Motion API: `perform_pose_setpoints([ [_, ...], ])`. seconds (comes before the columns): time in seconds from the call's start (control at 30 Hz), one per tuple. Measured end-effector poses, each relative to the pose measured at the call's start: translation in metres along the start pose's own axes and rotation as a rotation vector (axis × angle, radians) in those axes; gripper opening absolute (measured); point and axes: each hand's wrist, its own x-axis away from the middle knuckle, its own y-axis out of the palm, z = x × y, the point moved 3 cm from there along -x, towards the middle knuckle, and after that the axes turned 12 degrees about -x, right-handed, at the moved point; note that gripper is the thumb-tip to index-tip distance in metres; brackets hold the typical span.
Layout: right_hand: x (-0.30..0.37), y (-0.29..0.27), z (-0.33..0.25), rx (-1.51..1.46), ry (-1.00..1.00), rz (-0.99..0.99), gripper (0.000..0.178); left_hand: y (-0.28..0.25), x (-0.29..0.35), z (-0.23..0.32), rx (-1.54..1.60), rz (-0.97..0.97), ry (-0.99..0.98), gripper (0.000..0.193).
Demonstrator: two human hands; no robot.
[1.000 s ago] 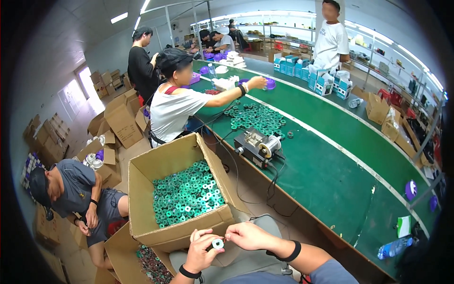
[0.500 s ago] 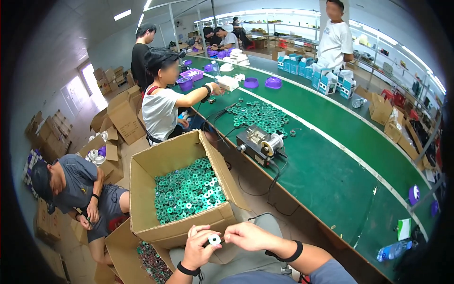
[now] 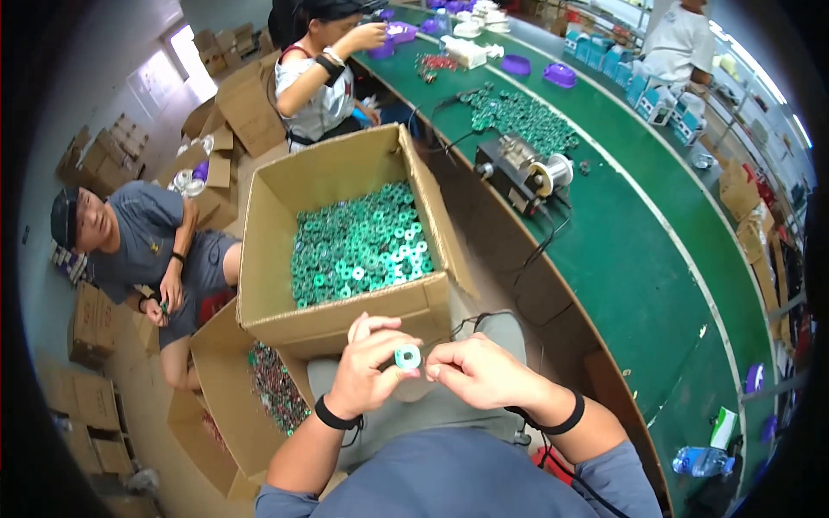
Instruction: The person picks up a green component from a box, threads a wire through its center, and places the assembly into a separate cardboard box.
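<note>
My left hand (image 3: pixel 367 373) pinches a small ring-shaped green-and-white part (image 3: pixel 407 356) between thumb and fingers, its dark square hole facing up. Close to the right side of the ring, my right hand (image 3: pixel 485 373) has thumb and index finger pressed together; whatever is between them is too small to make out. Both hands are above my lap, just this side of a large open cardboard box (image 3: pixel 345 315). Inside that box lies a heap of similar green ring parts (image 3: pixel 358 246). Black bands circle both my wrists.
A second carton (image 3: pixel 216 354) with mixed small parts stands lower left. The green worktable (image 3: pixel 604 285) runs along my right, bearing a black device with a wire spool (image 3: pixel 553 175), more green rings (image 3: pixel 522 119) and a water bottle (image 3: pixel 704 461). Co-workers sit left and ahead.
The view has tilted downward, so the box and table sit higher. My hands keep hold near the ring. The co-worker ahead has raised a hand headward; the one at left has lifted their head.
</note>
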Motion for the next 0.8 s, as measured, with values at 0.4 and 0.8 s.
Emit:
perform_pose_setpoints([
  [0.4, -0.004, 0.007, -0.012, 0.073, -0.058, 0.014, 0.016, 0.005, 0.017, 0.001, -0.089, -0.023, -0.005, 0.035],
  [0.8, -0.006, 0.007, -0.001, 0.083, -0.119, 0.055, 0.012, 0.009, 0.021, -0.001, -0.122, -0.055, 0.02, 0.036],
])
